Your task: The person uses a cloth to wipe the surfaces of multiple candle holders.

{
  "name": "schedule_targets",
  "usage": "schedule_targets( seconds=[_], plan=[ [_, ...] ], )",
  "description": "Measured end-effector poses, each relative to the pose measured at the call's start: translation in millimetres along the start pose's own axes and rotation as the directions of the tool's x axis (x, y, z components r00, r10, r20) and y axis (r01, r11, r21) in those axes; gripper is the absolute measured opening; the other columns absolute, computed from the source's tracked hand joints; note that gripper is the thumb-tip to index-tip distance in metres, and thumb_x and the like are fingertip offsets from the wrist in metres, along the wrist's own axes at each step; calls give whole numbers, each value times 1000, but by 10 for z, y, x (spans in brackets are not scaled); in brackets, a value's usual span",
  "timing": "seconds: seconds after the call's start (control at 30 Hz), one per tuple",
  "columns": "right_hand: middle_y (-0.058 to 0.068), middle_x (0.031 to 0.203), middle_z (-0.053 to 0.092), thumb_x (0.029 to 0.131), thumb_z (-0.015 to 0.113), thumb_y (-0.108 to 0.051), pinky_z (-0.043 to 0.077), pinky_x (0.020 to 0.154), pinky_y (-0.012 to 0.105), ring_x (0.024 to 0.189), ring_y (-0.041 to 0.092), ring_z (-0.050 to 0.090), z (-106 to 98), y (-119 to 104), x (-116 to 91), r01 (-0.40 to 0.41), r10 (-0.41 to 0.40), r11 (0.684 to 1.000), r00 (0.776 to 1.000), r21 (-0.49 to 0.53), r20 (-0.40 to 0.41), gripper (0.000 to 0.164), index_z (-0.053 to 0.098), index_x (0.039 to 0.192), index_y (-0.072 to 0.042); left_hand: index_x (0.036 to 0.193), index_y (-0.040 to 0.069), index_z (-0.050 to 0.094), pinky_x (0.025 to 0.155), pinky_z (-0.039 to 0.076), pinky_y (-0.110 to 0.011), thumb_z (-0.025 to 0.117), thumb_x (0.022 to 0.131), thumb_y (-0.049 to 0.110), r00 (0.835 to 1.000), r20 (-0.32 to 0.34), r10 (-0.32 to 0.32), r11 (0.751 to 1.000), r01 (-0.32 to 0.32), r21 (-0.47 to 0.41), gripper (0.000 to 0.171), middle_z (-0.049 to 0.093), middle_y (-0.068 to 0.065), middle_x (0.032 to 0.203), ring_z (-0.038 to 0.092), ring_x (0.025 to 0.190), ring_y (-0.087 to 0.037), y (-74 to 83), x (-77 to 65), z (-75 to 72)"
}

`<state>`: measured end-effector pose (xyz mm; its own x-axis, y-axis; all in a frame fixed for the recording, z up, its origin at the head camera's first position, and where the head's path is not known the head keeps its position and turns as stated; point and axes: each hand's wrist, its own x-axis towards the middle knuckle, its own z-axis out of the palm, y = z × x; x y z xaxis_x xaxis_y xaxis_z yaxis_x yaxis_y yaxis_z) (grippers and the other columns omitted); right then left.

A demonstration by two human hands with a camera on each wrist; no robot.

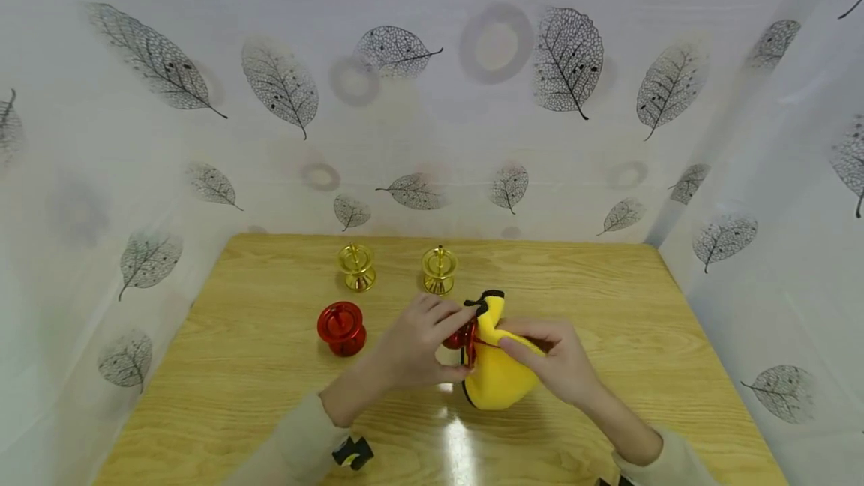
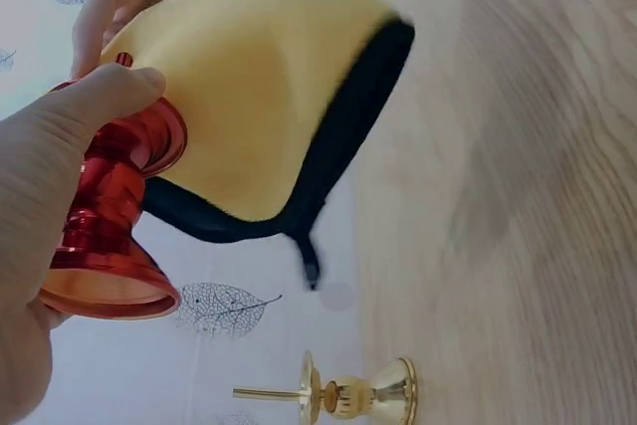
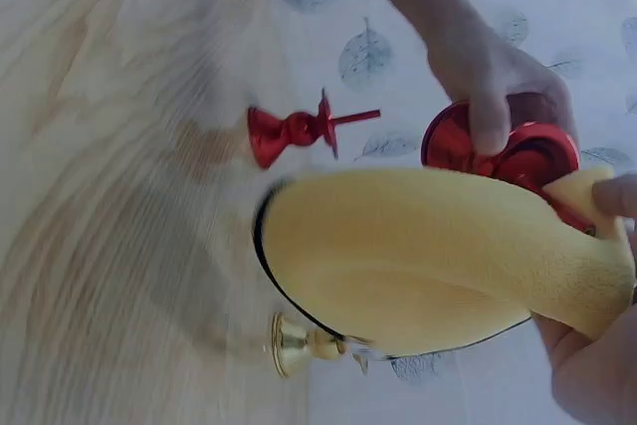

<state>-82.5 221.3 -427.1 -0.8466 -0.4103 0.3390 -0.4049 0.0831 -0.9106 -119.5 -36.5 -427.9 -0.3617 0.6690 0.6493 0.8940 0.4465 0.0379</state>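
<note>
My left hand point(image 1: 418, 340) grips a shiny red candle holder point(image 2: 105, 191) with a flared foot, a dished top and a thin spike. In the left wrist view the thumb lies across the holder's upper dish. My right hand point(image 1: 563, 366) pinches a yellow cloth point(image 1: 502, 381) with black edging between thumb and fingers. The cloth bunches at the holder's top and hangs down in a broad fold, with a small black loop point(image 2: 307, 261) at one corner. Both hands are held close together above the table, and the cloth hides part of the holder in the head view.
A second red candle holder point(image 1: 342, 330) stands upright on the wooden table point(image 1: 256, 366), left of my left hand. Farther back stand two gold candle holders point(image 1: 356, 268), side by side. White leaf-patterned sheeting point(image 1: 418, 126) rises behind the table and along both sides.
</note>
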Motion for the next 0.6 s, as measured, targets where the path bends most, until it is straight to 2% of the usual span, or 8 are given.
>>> schedule_targets(
  seconds=[0.07, 0.17, 0.23, 0.3, 0.37, 0.43, 0.53, 0.6],
  plan=[
    [2, 123, 79, 91, 68, 16, 64, 86, 24, 113, 8, 75, 12, 22, 2, 165, -163, 980, 986, -108, 21, 28, 78, 115, 4, 130, 4, 71, 91, 57, -30, 99, 65, 47, 999, 20, -31, 999, 32, -43, 84, 76, -2, 111, 67, 98, -16, -7, -7, -5],
    [15, 121, 79, 88, 76, 10, 61, 92, 21, 113, 15, 76, 11, 43, 24, 371, -364, 886, 928, -278, 77, 28, 81, 112, -3, 129, 3, 72, 91, 57, -31, 101, 62, 44, 998, 37, -60, 994, 63, -89, 84, 76, -3, 112, 67, 100, -17, -20, -14, -12],
    [20, 118, 79, 90, 78, 2, 60, 94, 19, 109, 22, 78, 4, 52, 34, 448, -440, 820, 892, -356, 108, 22, 81, 111, -5, 128, 2, 72, 91, 57, -31, 101, 61, 44, 997, 44, -68, 992, 72, -103, 84, 76, -4, 112, 68, 100, -17, -25, -15, -17],
    [20, 115, 79, 91, 80, -3, 59, 97, 19, 106, 25, 79, 0, 53, 33, 464, -456, 791, 882, -399, 119, 19, 82, 110, -7, 128, 2, 72, 91, 57, -32, 101, 61, 43, 996, 47, -72, 991, 77, -114, 84, 76, -4, 112, 68, 100, -18, -27, -13, -21],
    [20, 115, 79, 90, 79, 0, 59, 97, 20, 107, 23, 78, 3, 51, 20, 425, -416, 820, 903, -384, 111, 22, 81, 111, -6, 128, 1, 71, 92, 57, -32, 101, 61, 43, 996, 55, -71, 990, 77, -121, 84, 76, -4, 112, 68, 101, -18, -25, -13, -25],
    [19, 116, 80, 89, 76, 8, 61, 93, 20, 108, 17, 78, 9, 48, -5, 339, -329, 886, 940, -315, 86, 27, 79, 113, -4, 130, 2, 70, 94, 58, -33, 100, 63, 44, 996, 64, -68, 989, 76, -128, 85, 76, -5, 115, 69, 104, -18, -24, -18, -27],
    [7, 119, 80, 92, 68, 15, 65, 83, 25, 105, 9, 77, 19, 35, -40, 160, -155, 974, 987, -158, 44, 30, 76, 118, 3, 133, 2, 69, 96, 57, -34, 99, 66, 46, 995, 73, -66, 988, 75, -138, 86, 75, -5, 117, 69, 106, -18, -22, -29, -33],
    [-2, 116, 81, 98, 62, 13, 66, 73, 28, 95, 6, 77, 18, 25, -55, 34, -33, 998, 999, -48, 27, 25, 73, 119, 8, 134, 3, 68, 95, 57, -34, 99, 67, 47, 996, 65, -59, 988, 68, -136, 86, 75, -4, 116, 68, 106, -18, -18, -33, -35]
  ],
)
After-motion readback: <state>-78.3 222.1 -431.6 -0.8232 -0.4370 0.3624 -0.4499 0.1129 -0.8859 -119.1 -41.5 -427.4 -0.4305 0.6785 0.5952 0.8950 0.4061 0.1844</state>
